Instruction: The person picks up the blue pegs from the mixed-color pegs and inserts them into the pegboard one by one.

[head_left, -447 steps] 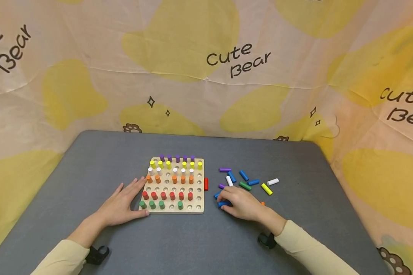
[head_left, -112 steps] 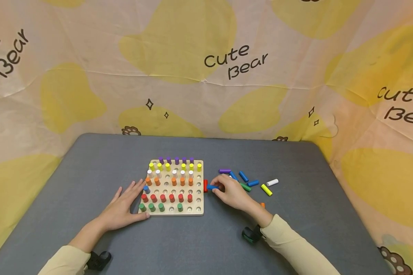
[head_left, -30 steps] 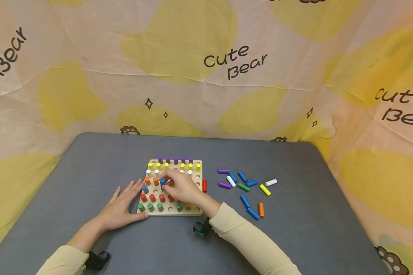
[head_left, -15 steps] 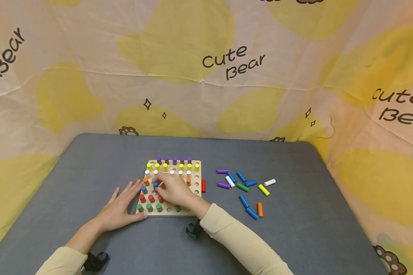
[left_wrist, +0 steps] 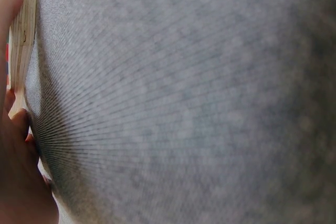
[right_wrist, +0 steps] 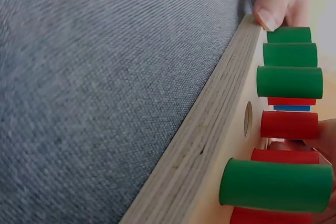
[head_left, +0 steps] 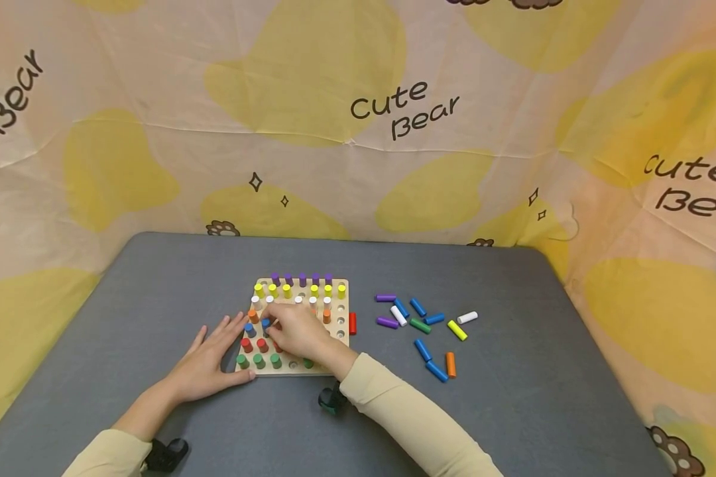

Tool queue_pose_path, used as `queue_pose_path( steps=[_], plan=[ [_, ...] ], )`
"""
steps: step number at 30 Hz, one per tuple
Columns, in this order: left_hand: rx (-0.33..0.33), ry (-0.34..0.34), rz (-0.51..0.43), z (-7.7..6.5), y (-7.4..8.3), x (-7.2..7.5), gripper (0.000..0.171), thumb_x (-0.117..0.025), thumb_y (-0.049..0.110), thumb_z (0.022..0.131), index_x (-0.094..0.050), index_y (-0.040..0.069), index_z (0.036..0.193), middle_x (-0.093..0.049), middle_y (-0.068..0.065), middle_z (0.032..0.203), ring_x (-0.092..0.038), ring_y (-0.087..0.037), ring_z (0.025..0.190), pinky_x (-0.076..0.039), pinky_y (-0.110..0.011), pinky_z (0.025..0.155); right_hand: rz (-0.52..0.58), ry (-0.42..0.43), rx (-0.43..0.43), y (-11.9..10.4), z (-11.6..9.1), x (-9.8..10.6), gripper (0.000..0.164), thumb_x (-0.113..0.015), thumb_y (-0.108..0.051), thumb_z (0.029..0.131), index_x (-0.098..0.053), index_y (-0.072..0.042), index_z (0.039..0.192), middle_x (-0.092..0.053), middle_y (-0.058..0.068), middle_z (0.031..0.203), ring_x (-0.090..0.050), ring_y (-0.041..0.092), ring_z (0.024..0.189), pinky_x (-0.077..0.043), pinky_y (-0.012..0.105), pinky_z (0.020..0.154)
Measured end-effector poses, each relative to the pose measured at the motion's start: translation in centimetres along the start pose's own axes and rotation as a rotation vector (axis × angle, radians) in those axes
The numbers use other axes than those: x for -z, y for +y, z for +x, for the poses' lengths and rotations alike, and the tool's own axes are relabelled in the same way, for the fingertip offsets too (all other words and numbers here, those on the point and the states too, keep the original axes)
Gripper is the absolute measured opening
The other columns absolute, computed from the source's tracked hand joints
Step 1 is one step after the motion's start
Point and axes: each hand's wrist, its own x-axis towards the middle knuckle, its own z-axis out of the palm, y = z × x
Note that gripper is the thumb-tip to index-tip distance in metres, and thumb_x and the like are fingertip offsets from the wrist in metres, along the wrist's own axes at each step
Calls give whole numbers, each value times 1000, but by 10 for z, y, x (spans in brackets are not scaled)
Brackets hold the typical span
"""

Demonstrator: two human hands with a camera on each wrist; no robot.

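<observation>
A wooden pegboard (head_left: 345, 314) lies on the table, with rows of purple, yellow, white, orange, red and green pegs upright in it. My left hand (head_left: 205, 364) rests at its left side, fingers spread along the edge and thumb at the near corner. Between thumb and fingertips my right hand (head_left: 301, 334) pinches an upright blue peg (head_left: 265, 324) over the row between orange and red. Left of it another blue peg (head_left: 250, 329) stands in that row's first hole. My right hand hides part of the board. The right wrist view shows green pegs (right_wrist: 275, 184) along the near edge.
Right of the board, loose pegs lie on the grey table (head_left: 513, 411): several blue, plus purple, white, a green peg (head_left: 420, 325), a yellow peg (head_left: 457, 330) and an orange peg (head_left: 450, 364). A red peg (head_left: 353, 323) lies against the board's right edge.
Earlier, my right hand was at the loose pegs; a blue peg now stands in the row's first hole. With another blue peg, the hand came over the board and shifted left. My left hand stayed.
</observation>
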Motion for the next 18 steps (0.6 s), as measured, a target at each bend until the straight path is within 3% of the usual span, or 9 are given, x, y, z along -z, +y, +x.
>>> queue_pose_path(
  steps=[18],
  plan=[
    [16, -21, 4, 1, -4, -1, 102, -65, 64, 70, -16, 22, 149, -18, -9, 154, -13, -36, 140, 2, -59, 108, -51, -21, -47, -5, 2, 1, 18, -62, -19, 88, -65, -19, 106, -68, -8, 98, -57, -5, 73, -40, 7, 56]
  ],
)
